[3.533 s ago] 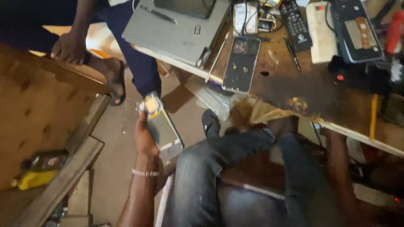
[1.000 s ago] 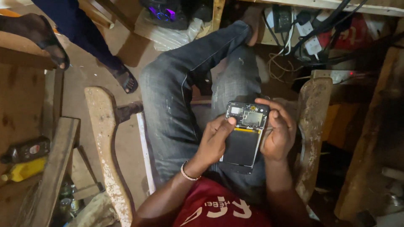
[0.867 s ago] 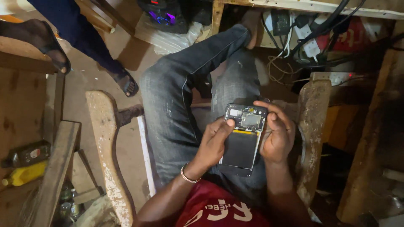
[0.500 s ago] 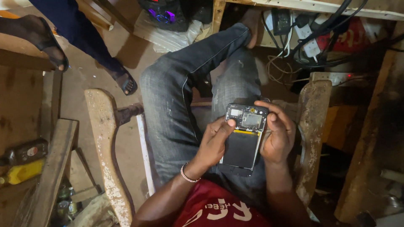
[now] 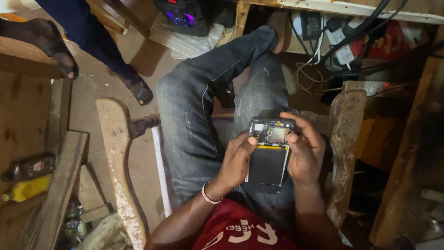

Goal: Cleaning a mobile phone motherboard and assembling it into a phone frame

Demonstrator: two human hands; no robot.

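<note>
Gripping an opened flat rectangular phone (image 5: 269, 155) over denim-clad lap, left hand (image 5: 237, 159) clasps its left edge, thumb tip on the exposed metallic board, right hand (image 5: 303, 153) wraps the right edge, forefinger curled over the top, glossy black battery below the fingertips.

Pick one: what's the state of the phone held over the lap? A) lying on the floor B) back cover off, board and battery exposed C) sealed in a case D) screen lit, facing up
B: the phone is held in both hands, left hand and right hand, with its back open, showing the circuit board at the top and the dark battery below.
</note>
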